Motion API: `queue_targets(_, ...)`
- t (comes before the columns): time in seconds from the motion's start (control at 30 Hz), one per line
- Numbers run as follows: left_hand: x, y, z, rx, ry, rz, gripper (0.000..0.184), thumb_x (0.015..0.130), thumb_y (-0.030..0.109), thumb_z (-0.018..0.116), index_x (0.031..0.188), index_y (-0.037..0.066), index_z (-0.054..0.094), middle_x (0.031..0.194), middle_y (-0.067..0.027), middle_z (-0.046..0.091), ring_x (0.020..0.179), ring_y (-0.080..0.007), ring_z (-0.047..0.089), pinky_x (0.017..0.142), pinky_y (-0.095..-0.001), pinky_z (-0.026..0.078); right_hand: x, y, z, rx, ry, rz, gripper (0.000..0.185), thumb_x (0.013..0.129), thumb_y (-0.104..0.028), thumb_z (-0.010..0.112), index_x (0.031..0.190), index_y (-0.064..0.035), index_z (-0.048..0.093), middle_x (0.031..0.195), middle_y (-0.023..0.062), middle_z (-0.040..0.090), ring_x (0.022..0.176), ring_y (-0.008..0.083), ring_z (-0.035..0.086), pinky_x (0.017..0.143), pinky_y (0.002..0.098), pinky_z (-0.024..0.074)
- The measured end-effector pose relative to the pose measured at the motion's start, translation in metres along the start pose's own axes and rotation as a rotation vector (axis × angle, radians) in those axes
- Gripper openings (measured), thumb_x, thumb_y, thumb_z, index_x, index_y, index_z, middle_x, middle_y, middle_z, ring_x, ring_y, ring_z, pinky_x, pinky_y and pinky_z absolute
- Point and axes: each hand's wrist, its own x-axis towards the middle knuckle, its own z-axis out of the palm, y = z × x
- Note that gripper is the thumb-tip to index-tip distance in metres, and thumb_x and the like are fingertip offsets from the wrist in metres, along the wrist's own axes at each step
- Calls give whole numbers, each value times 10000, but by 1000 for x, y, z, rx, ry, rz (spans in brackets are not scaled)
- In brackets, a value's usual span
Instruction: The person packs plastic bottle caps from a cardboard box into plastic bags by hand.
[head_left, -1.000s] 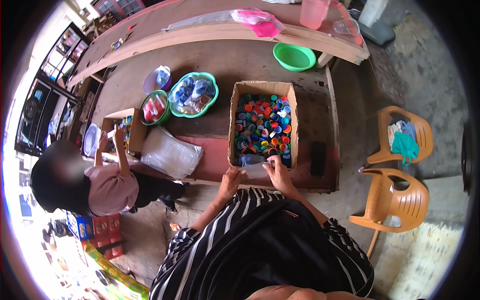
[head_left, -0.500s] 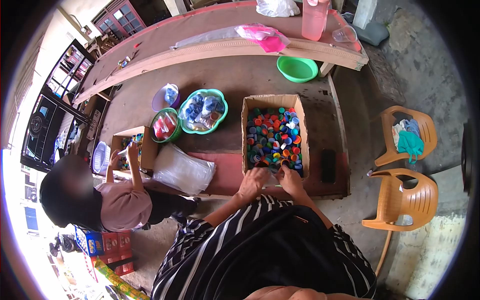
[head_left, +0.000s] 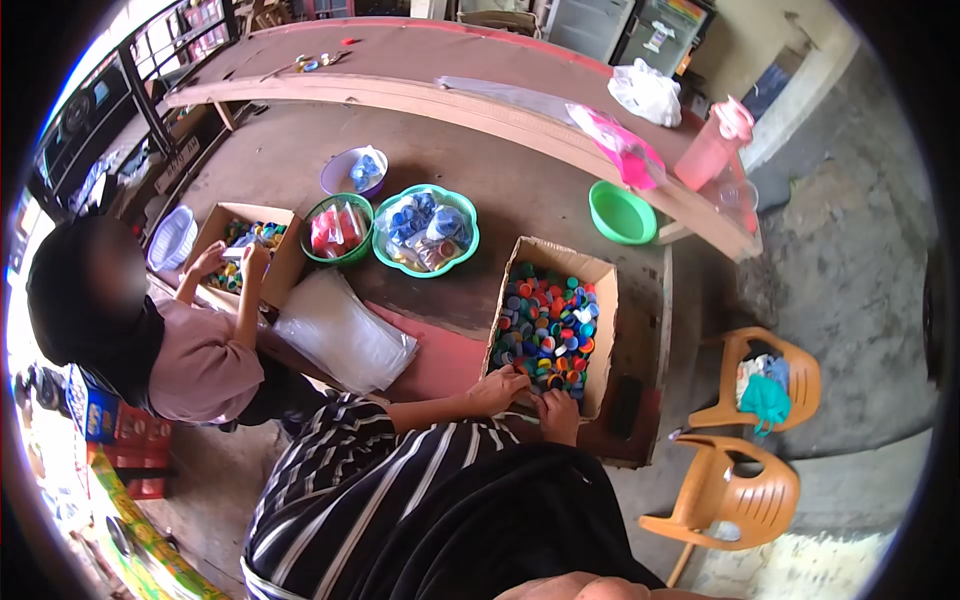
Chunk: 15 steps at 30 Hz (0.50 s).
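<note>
At the near edge of a cardboard box [head_left: 602,345] full of coloured bottle caps [head_left: 550,325], my two hands are close together. My left hand [head_left: 497,391] has its fingers closed on something I cannot make out. Beside it on the right, my right hand [head_left: 558,412] is also closed, its fingertips facing my left hand; what they hold is hidden. To the left of the box lies a stack of clear plastic bags [head_left: 345,335] on the table.
A co-worker [head_left: 200,360] handles something over another box of caps [head_left: 285,265] at the left. Three bowls, teal [head_left: 474,246], green [head_left: 310,247] and purple [head_left: 328,181], hold bagged caps. An empty green bowl [head_left: 622,215] and a dark phone-like object [head_left: 625,405] are at the right.
The view has turned, so the scene appears tilted. The clear bag between my hands a second ago is no longer distinct, and my hands have drawn close together by the box's edge.
</note>
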Motion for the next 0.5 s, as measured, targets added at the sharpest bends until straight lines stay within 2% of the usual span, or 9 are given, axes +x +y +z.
queue_targets(0.03, 5, 6, -5, -6, -21, -96, 197, 903, 230, 611, 1016, 69, 616, 907, -124, 639, 959, -335, 599, 825, -443, 478, 6, 2, 4, -15, -32, 37, 333, 940, -361, 619, 794, -62, 640, 758, 134, 597, 772, 386, 589, 684, 506, 443)
queue_targets(0.07, 10, 8, -10, -13, -41, -192, 195, 913, 221, 595, 1031, 65, 608, 904, -134, 643, 969, -345, 608, 823, -448, 481, 9, 1, 9, 15, -32, 129, 395, 977, -403, 557, 816, -54, 649, 790, 187, 636, 777, 440, 611, 670, 550, 447)
queue_targets(0.17, 23, -5, -8, 206, -192, -42, 213, 914, 211, 565, 1059, 57, 587, 906, -142, 651, 1006, -364, 620, 833, -460, 492, 25, -10, 4, -63, -227, 406, 399, 996, -432, 506, 939, -82, 688, 879, 210, 687, 860, 448, 648, 724, 563, 477)
queue_targets(0.2, 26, -9, -3, 171, -135, -26, 252, 893, 218, 577, 1080, 50, 599, 1012, -145, 641, 1035, -340, 613, 878, -457, 487, 30, -13, -1, -84, -275, 432, 400, 1020, -425, 445, 1067, -97, 670, 941, 250, 687, 914, 463, 647, 758, 570, 484)
queue_targets(0.3, 26, -6, -12, 352, -143, 131, 395, 885, 271, 599, 1210, 46, 584, 1210, -147, 596, 1114, -310, 588, 948, -456, 459, 31, 0, 12, -71, -179, 452, 369, 1025, -388, 437, 1168, -108, 631, 963, 264, 679, 916, 475, 639, 767, 581, 479)
queue_targets(0.4, 20, -9, -7, 149, 23, 357, 581, 866, 343, 635, 1344, 32, 522, 1362, -132, 521, 1179, -288, 554, 1021, -454, 415, 33, 12, 13, 54, -253, 444, 352, 1028, -324, 426, 1216, -78, 594, 1003, 285, 665, 965, 480, 624, 797, 579, 472)
queue_targets(0.5, 18, -15, -1, 218, -102, 248, 711, 830, 403, 678, 1406, 41, 472, 1383, -125, 522, 1194, -298, 546, 1064, -450, 388, 26, 62, 49, 219, -183, 346, 342, 1020, -290, 457, 1167, -22, 609, 1006, 291, 661, 982, 461, 634, 812, 519, 488)
